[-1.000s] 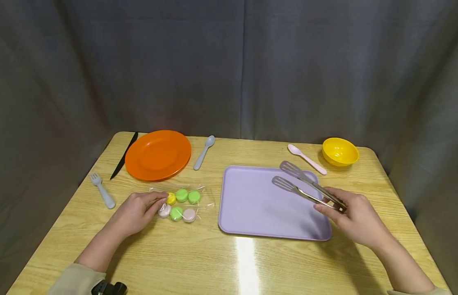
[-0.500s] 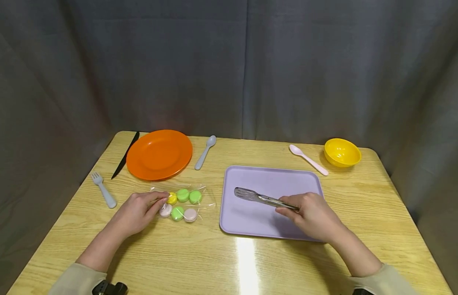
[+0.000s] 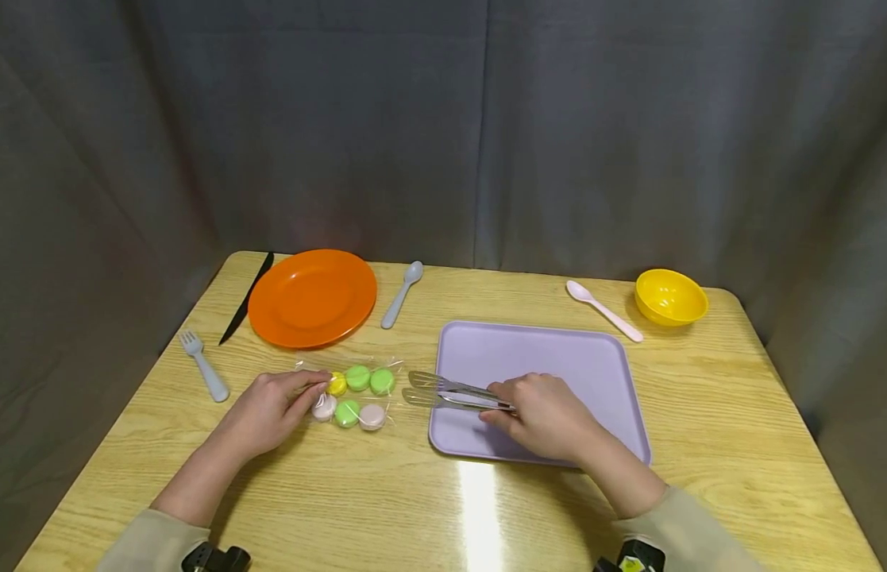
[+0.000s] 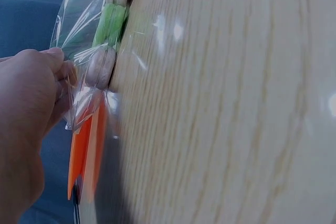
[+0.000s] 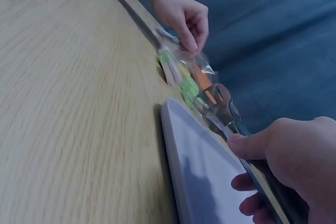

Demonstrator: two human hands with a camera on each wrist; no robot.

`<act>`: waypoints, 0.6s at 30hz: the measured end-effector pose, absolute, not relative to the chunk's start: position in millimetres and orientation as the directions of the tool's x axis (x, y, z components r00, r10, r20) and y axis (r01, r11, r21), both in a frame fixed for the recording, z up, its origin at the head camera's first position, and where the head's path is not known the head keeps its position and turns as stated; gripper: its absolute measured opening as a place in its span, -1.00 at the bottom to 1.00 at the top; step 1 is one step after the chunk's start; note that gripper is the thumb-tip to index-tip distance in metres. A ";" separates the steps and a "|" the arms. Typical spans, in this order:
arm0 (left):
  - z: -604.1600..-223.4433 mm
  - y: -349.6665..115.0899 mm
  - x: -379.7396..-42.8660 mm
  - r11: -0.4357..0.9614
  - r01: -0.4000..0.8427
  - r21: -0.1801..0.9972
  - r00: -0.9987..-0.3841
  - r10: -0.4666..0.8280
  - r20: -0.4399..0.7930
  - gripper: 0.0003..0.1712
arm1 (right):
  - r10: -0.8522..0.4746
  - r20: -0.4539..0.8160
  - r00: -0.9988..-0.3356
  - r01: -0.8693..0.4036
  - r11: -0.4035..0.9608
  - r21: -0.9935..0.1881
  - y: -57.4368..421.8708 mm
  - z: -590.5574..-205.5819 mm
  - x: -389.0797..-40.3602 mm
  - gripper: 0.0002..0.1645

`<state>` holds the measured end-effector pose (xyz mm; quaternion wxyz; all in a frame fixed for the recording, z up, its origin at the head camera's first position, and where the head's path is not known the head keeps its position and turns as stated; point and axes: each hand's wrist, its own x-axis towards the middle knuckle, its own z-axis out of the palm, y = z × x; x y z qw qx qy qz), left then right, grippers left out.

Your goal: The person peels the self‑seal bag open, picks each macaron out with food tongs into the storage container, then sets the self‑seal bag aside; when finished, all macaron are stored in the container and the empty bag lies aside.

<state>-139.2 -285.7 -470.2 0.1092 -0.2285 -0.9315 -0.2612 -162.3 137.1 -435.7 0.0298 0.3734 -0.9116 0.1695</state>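
My left hand [image 3: 275, 409] pinches the left edge of a clear plastic bag [image 4: 84, 40] between thumb and fingers. Around and in the bag are several macarons: a yellow macaron [image 3: 337, 384], green macarons [image 3: 358, 377] and pale pink macarons [image 3: 372, 416]. With my right hand [image 3: 546, 417] I hold metal tongs [image 3: 457, 388] over the lilac tray [image 3: 600, 357]. The tongs' slotted ends are slightly apart and point left, just right of the bag, with nothing between them. In the right wrist view, the tong ends [image 5: 218, 100] overlap the macarons in line of sight.
Behind the bag lies an orange plate [image 3: 313, 298], with a black knife [image 3: 246, 300] and a grey fork [image 3: 204, 365] to its left. A grey spoon [image 3: 402, 295] is right of the plate. At the back right are a pink spoon [image 3: 604, 311] and a yellow bowl [image 3: 671, 298].
My right hand has carried the tongs leftward across the tray to near the bag. Their ends drew together midway and are apart again. The left hand keeps its pinch on the bag.
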 end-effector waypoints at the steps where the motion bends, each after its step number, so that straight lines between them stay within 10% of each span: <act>1: -470.4 -285.6 -139.2 0.758 0.484 0.437 -0.871 0.369 0.323 -0.76 | -0.670 0.164 -0.724 -0.685 0.672 -0.281 133.4 -435.9 -162.7 -0.59; 18: -473.1 -285.0 -137.9 0.743 0.505 0.439 -0.857 0.369 0.359 -0.77 | -0.639 0.118 -0.760 -0.647 0.729 -0.223 88.7 -439.6 -170.0 -0.58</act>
